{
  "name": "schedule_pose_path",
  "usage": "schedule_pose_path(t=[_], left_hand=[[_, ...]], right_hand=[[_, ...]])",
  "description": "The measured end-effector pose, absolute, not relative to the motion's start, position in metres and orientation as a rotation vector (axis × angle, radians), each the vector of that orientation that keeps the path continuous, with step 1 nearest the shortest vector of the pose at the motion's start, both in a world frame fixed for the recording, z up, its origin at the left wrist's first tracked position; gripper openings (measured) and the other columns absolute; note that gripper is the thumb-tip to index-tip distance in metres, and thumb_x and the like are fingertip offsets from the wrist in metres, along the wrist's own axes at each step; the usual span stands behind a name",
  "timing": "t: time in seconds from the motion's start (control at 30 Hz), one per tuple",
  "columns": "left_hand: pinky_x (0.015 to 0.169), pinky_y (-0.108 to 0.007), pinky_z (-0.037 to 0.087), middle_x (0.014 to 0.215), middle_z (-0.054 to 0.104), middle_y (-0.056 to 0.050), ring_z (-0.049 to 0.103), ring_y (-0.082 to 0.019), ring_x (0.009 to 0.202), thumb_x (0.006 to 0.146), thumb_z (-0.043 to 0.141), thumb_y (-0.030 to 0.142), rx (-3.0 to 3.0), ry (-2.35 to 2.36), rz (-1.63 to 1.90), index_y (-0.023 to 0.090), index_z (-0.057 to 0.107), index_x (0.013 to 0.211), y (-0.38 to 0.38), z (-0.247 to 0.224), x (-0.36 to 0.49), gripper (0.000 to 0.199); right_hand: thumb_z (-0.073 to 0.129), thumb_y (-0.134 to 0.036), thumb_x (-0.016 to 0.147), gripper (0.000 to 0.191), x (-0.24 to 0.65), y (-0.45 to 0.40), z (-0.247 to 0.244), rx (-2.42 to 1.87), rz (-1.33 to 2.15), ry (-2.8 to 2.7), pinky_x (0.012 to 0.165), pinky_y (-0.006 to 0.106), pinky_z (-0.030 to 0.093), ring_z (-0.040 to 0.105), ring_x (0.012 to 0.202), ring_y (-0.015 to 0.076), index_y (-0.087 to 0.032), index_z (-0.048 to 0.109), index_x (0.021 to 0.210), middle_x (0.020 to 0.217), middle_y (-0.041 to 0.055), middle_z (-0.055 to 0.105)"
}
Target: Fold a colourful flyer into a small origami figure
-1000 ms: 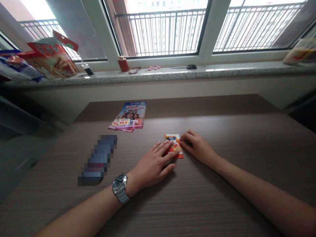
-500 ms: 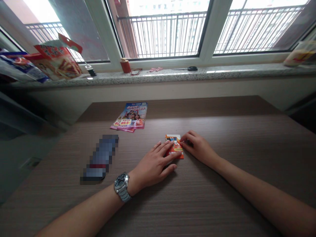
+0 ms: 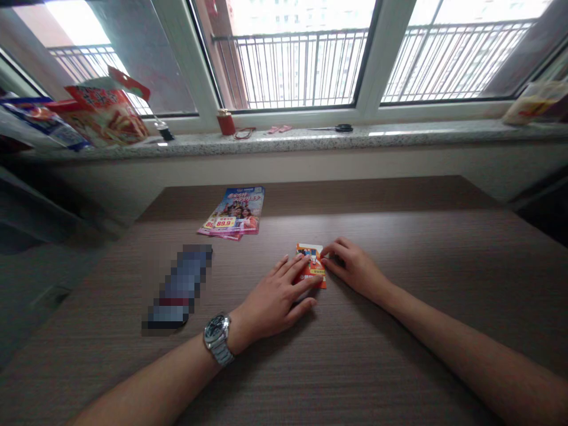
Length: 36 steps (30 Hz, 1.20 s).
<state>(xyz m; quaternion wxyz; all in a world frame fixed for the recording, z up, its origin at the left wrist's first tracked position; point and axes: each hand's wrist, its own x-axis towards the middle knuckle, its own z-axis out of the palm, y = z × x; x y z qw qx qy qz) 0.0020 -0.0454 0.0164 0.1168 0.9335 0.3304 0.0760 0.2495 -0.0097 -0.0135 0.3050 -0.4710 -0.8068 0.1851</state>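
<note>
A small orange and white printed paper (image 3: 315, 267) lies flat on the brown wooden table (image 3: 381, 355). My left hand (image 3: 279, 296), with a metal watch (image 3: 217, 331) at its wrist, rests with fingers spread over the paper's left and lower part. At the paper's right edge is my right hand (image 3: 352, 263), its thumb and fingertips bent close together against that edge. Whether the edge is between those fingertips is too small to tell.
Colourful leaflets (image 3: 235, 213) lie in a stack further back, left of centre. A blurred-out dark phone-like object (image 3: 181, 287) is at the left. Scissors (image 3: 341, 128), a red container (image 3: 226, 123) and snack bags (image 3: 106, 112) stand or lie on the windowsill (image 3: 288, 139).
The view has tilted slightly, so the windowsill and table sit a little lower. The paper's right edge and my right hand appear slightly further left.
</note>
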Motion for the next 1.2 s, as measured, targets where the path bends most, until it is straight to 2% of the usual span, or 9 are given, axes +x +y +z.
schedule_pose_path(t=[0.67,0.9,1.07,1.2], left_hand=[[0.127,-0.050,0.019,0.166,0.028,-0.007,0.023,-0.027,0.154,0.104,0.044,0.047,2.737,0.965,0.219,0.030,0.045,0.149,-0.0461,0.0172,0.0012,0.048],[0.127,-0.050,0.020,0.165,0.030,-0.009,0.023,-0.027,0.154,0.103,0.046,0.047,2.730,0.967,0.233,0.027,0.048,0.146,-0.0454,0.0164,0.0016,0.047],[0.127,-0.052,0.019,0.163,0.032,-0.012,0.024,-0.030,0.154,0.102,0.049,0.048,2.735,1.013,0.262,0.026,0.042,0.151,-0.0460,0.0127,0.0013,0.054],[0.127,-0.057,0.015,0.164,0.031,-0.010,0.018,-0.032,0.155,0.101,0.048,0.051,2.761,1.056,0.274,0.028,0.041,0.152,-0.0467,0.0107,0.0017,0.056]], right_hand=[[0.061,-0.025,0.096,0.009,0.2489,-0.0095,-0.0119,-1.244,0.478,-2.138,0.080,0.032,0.049,0.062,0.089,0.0205,-0.020,0.068,0.099,0.098,0.0057,0.062],[0.059,-0.029,0.099,0.024,0.2497,-0.0107,-0.0144,-1.219,0.432,-2.180,0.079,0.033,0.051,0.062,0.086,0.0203,-0.024,0.070,0.120,0.099,0.0066,0.062],[0.057,-0.030,0.100,0.024,0.2506,-0.0131,-0.0165,-1.175,0.378,-2.213,0.080,0.036,0.053,0.062,0.086,0.0205,-0.023,0.075,0.114,0.101,0.0086,0.061],[0.058,-0.029,0.099,0.022,0.2512,-0.0148,-0.0154,-1.135,0.311,-2.235,0.080,0.037,0.054,0.062,0.087,0.0213,-0.023,0.077,0.109,0.100,0.0089,0.063]])
